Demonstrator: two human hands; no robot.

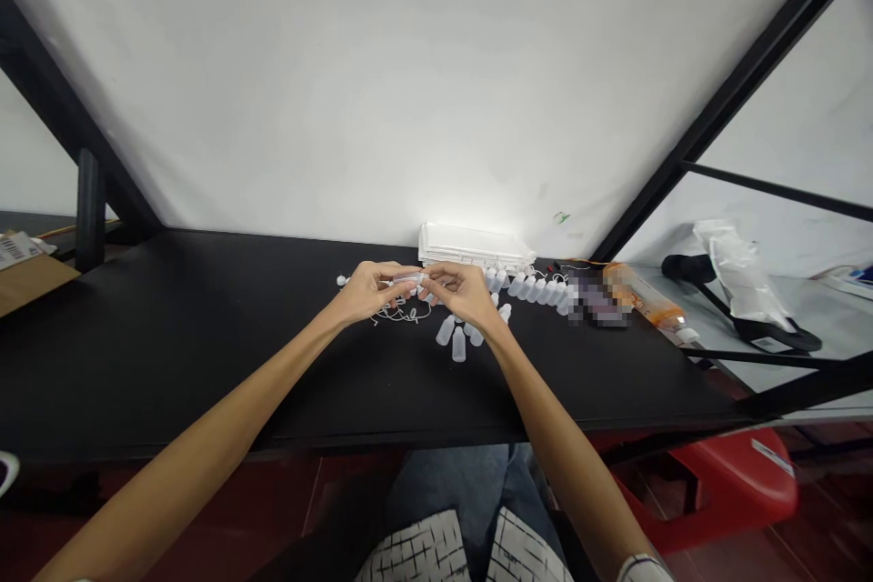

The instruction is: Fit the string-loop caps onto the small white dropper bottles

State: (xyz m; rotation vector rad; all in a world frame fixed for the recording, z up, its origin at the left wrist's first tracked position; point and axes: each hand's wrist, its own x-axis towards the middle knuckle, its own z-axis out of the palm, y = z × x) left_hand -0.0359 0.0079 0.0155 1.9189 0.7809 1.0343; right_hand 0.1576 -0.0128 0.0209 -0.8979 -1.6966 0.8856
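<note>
Between my two hands, just above the black tabletop, lies a small translucent plastic bottle [407, 277] on its side. My left hand [374, 289] is closed round its left end. At the right end, the fingers of my right hand [458, 289] pinch its neck; what exactly sits under those fingertips is hidden. Below and behind my right hand are several loose small bottles [459, 346]. White cords [399, 314] lie in loops under my left hand. A small white cap [342, 280] rests left of that hand.
A stack of white sheets or trays [474, 244] stands against the wall. A row of small bottles [542, 289] runs to the right, beside a blurred dark object [604, 302]. Farther right lies an orange-labelled drink bottle [651, 302]. A cardboard box [34, 277] is at far left.
</note>
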